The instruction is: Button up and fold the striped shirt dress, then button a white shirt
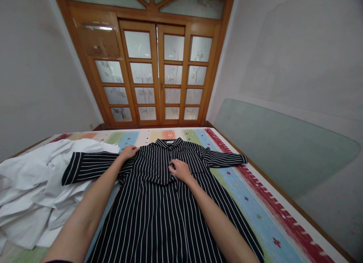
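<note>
A black shirt (159, 202) with white stripes lies spread out front side up, its collar (169, 142) at the far end and its sleeves reaching out to both sides. My left hand (129, 152) is at the shirt's left shoulder, fingers closed on the cloth there. Over the chest, my right hand (180, 170) has curled fingers pinching the shirt by its front button strip. Small folds run across the fabric below this hand. The left sleeve (93, 166) passes under my left forearm and rests partly on white cloth.
A crumpled heap of white cloth (36, 187) lies at the left. Beneath everything is a colourful patterned mat (249, 202). Walls stand at both sides, with a pale green panel (278, 138) on the right one. Wooden doors with glass panes (141, 73) are at the back.
</note>
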{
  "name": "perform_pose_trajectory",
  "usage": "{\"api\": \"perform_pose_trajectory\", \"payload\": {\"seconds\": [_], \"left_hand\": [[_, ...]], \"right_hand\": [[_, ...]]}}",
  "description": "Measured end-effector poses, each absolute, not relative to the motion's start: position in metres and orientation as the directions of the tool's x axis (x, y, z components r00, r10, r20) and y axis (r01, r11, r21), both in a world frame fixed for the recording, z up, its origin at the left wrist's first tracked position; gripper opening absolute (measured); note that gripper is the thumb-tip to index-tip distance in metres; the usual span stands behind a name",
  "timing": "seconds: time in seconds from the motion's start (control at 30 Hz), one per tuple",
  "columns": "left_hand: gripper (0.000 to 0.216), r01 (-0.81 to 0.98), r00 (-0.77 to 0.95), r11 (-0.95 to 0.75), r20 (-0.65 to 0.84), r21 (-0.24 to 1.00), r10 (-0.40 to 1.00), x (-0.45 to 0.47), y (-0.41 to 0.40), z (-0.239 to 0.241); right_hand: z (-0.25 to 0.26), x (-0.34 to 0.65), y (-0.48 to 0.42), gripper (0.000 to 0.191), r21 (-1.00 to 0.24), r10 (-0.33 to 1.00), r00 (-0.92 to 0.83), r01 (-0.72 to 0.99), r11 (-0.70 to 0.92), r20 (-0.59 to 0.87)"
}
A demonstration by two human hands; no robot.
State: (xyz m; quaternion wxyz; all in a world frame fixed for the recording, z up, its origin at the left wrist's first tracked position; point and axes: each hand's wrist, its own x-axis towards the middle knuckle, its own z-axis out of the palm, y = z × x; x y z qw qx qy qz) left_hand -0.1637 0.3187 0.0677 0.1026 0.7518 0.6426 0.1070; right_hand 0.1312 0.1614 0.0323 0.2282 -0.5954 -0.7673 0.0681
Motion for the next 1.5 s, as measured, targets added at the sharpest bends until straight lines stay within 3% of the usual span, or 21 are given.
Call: {"api": "perform_pose_trajectory", "payload": {"seconds": [0.33, 0.57, 0.8, 1.03, 1.5], "left_hand": [[0.044, 0.98, 0.085, -0.096, 0.07, 0.173, 0.994, -0.154, 0.321, 0.065], [0.025, 0.967, 0.14, -0.156, 0.091, 0.202, 0.986, -0.151, 0.31, 0.066], [0.035, 0.942, 0.193, -0.207, 0.078, 0.264, 0.978, -0.15, 0.313, 0.068], [0.021, 0.942, 0.253, -0.269, 0.102, 0.201, 0.962, -0.15, 0.312, 0.063], [0.029, 0.974, 0.181, -0.2, 0.168, 0.103, 0.969, -0.148, 0.316, 0.058]], "right_hand": [[0.034, 0.132, 0.16, 0.021, -0.386, 0.948, -0.179, 0.881, 0.274, 0.263], [0.033, 0.131, 0.162, 0.02, -0.388, 0.95, -0.173, 0.882, 0.266, 0.258], [0.034, 0.131, 0.161, 0.021, -0.388, 0.952, -0.18, 0.882, 0.268, 0.249], [0.032, 0.132, 0.162, 0.02, -0.381, 0.949, -0.169, 0.886, 0.264, 0.264], [0.033, 0.132, 0.162, 0.019, -0.384, 0.95, -0.171, 0.885, 0.264, 0.261]]}}
